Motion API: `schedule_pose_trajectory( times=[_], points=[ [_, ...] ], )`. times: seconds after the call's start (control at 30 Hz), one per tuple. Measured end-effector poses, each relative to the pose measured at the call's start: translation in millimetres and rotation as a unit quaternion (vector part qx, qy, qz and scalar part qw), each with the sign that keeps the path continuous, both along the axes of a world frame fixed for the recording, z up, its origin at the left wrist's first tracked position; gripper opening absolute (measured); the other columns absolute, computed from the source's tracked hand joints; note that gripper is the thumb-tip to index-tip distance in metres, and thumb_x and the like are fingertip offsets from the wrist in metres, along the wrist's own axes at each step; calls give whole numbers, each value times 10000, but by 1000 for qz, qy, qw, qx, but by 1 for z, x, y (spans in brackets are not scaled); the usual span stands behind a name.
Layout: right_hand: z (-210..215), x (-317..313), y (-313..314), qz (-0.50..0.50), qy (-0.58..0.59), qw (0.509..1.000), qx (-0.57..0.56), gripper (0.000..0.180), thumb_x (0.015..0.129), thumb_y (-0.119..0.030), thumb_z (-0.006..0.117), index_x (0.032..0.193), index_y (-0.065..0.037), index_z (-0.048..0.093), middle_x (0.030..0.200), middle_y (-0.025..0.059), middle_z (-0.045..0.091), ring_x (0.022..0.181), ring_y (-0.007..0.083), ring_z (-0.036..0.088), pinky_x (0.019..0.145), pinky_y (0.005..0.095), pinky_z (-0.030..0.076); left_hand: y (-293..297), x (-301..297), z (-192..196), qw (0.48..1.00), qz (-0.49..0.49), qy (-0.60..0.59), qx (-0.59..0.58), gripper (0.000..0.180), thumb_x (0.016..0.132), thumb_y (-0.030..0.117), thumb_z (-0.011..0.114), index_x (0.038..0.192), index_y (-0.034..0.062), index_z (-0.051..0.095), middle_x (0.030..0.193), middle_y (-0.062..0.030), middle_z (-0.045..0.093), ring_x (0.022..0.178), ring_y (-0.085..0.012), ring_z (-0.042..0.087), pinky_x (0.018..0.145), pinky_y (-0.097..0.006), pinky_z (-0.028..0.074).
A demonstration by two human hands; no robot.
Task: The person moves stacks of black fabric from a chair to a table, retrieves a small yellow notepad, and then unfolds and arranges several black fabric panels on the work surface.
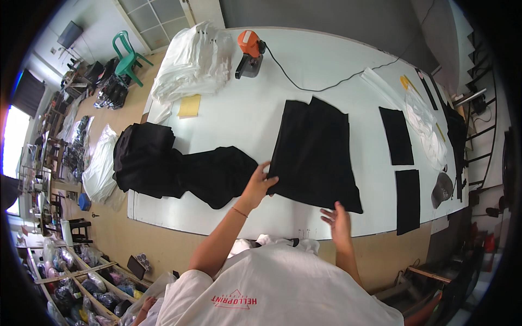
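Observation:
A stack of black cut fabric panels (312, 155) lies on the white table in front of me, wider at its near edge. My left hand (260, 183) grips its left edge near the lower corner, thumb on top and fingers partly hidden beneath. Close to the near right corner is my right hand (339, 220), its fingers apart and nothing seen in it. To the left, more black fabric (217, 174) trails from a thick folded black pile (147, 160), its right end beside my left hand.
An orange corded cutting machine (250, 51) stands at the back, near white fabric stacks (196, 62) and a yellow piece (189, 106). Two black rectangular pieces (408, 201) lie right, beside clear plastic (427, 130) and a grey cap (442, 190). Another person's hand (145, 307) appears lower left.

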State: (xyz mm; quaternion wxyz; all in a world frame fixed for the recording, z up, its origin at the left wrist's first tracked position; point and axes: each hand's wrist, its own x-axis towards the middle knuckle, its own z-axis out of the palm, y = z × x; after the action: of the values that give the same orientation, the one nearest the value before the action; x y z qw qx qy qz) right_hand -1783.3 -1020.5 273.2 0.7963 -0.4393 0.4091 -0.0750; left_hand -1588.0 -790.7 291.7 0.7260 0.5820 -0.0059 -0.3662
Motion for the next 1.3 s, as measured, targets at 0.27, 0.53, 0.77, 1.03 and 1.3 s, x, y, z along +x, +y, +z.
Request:
schedule_pose_trajectory(
  times=[0.27,0.53,0.77,1.03,1.3],
  points=[
    [-108,-37,-33,-173,132,976,26,341,886,-344,653,1095,-83,588,964,61,658,826,202,613,705,349,508,5,-66,-109,930,-74,-224,282,717,849,33,605,1468,139,260,746,-115,633,607,-191,617,620,-323,499],
    [-73,-66,-51,55,308,927,-208,361,829,-214,658,1108,-27,525,997,117,597,928,275,610,753,412,503,44,-80,-115,912,-119,-265,291,407,832,66,586,1239,61,571,767,-146,624,729,-306,628,701,-399,502],
    [-51,63,-27,190,7,681,-707,456,857,-166,638,1257,-3,493,1287,218,520,1184,390,499,1004,466,397,-25,-47,-75,742,-150,-558,339,511,910,296,587,1327,18,485,1446,-170,398,1369,-333,337,1118,-430,300],
    [-112,155,-159,172,294,573,-745,515,959,-358,505,1345,-22,457,1410,220,440,1301,434,404,1056,483,357,-45,-7,-117,670,-192,-569,436,691,957,481,469,1471,48,309,1560,-171,218,1449,-341,181,1168,-495,181],
    [-66,-17,-103,343,437,701,-447,698,803,-587,643,1150,11,551,1097,260,642,1065,432,603,892,489,479,31,-78,-65,770,-208,-446,406,564,848,303,683,1311,60,473,1369,-182,417,1227,-371,421,1029,-457,370]
  ],
)
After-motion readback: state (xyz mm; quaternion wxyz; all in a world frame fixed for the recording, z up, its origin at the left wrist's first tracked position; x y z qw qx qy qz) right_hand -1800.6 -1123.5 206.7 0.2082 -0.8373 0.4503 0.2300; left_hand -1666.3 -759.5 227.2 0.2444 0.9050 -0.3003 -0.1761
